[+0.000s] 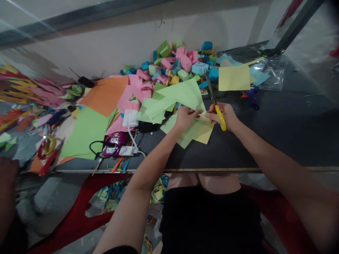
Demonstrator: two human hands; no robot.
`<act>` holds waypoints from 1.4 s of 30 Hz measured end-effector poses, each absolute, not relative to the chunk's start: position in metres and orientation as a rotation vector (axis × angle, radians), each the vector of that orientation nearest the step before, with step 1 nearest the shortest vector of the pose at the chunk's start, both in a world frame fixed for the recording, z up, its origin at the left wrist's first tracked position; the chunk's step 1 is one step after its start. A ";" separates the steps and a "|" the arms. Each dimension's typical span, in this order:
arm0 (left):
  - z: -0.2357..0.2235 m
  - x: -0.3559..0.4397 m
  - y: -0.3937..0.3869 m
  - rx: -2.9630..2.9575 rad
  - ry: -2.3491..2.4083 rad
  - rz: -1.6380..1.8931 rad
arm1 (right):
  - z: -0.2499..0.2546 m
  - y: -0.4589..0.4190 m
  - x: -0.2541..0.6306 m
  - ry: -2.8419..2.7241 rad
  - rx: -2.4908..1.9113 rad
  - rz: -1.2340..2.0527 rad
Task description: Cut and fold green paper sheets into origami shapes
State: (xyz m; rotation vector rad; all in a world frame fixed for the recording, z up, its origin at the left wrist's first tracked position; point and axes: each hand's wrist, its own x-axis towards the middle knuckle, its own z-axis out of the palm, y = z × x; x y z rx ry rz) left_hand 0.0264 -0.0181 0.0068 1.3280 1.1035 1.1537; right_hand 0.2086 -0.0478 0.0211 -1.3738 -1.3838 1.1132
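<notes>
**First inspector:** State of your fingers?

**Second inspector:** Your right hand (230, 114) grips the scissors (220, 118) by the yellow handle, blades pointing away from you. Your left hand (183, 119) has its fingers bent at the pale green sheets (185, 93); whether they pinch one or merely press, I cannot tell. A yellow sheet (205, 133) lies partly under the green, just below both hands.

**First inspector:** Risks?

**Second inspector:** The tips reach the heap of folded paper pieces (185, 63); in my judgement, a forward push could snag or scatter them. Your fingertips are close together, so turning the blades back could nick your left hand. Loose, overlapping sheets may slide if it lifts.

**First inspector:** Edges and room?

**Second inspector:** Both your forearms cross the front edge (225, 170). Left of your left arm, the white cable (131, 135) and purple power socket (115, 143) could catch your elbow. The wider room is rightward, over the dark tabletop (286, 116), short of the blue object (253, 98).
</notes>
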 end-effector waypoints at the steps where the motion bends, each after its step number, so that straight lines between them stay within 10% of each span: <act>1: 0.005 0.026 -0.017 1.346 1.139 1.116 | 0.020 -0.046 0.209 -1.383 -1.411 1.087; 42: 0.036 0.012 -0.020 1.025 1.030 1.487 | 0.055 -0.073 0.223 -1.980 -1.400 1.140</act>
